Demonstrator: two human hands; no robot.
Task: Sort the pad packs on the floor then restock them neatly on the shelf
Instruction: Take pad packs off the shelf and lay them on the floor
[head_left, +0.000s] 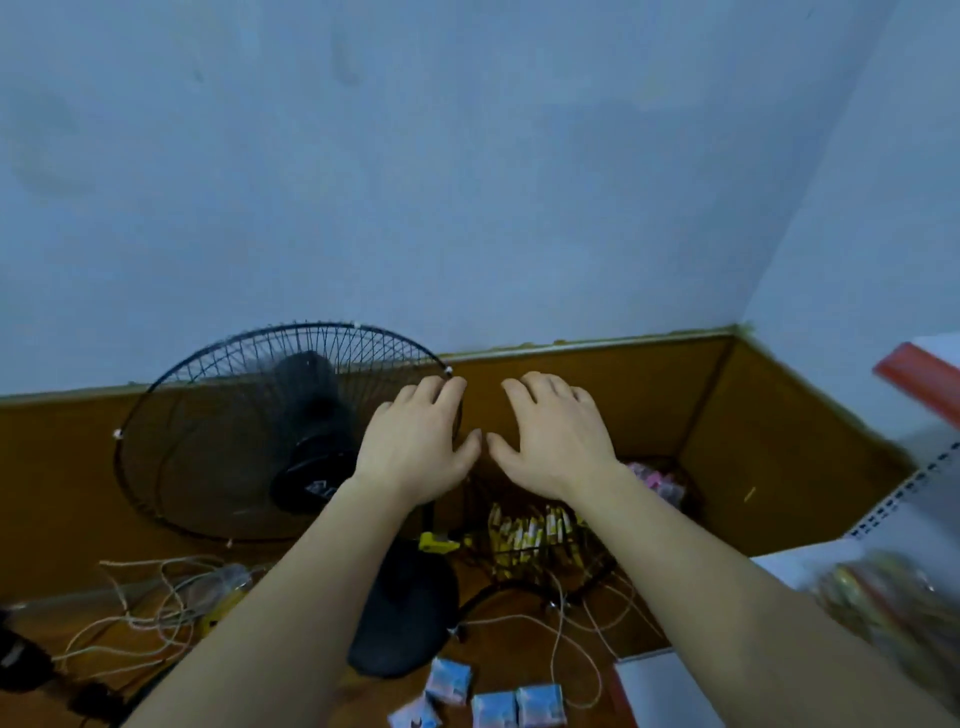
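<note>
Several small blue-and-pink pad packs (493, 702) lie on the brown floor at the bottom of the view, between my forearms. My left hand (418, 444) and my right hand (553, 436) are stretched out side by side, palms down, fingers relaxed, holding nothing. They hover well above the packs, in front of the wall's brown lower band. The edge of a white shelf (883, 530) with a perforated upright shows at the right. Pink packs (657, 480) sit in the far corner.
A black standing fan (270, 431) leans at the left, its round base (402, 618) on the floor. A wire basket of yellow packets (530, 535) stands behind my right wrist. Loose cords (150, 603) trail over the floor. A blurred bag (878, 597) lies on the shelf.
</note>
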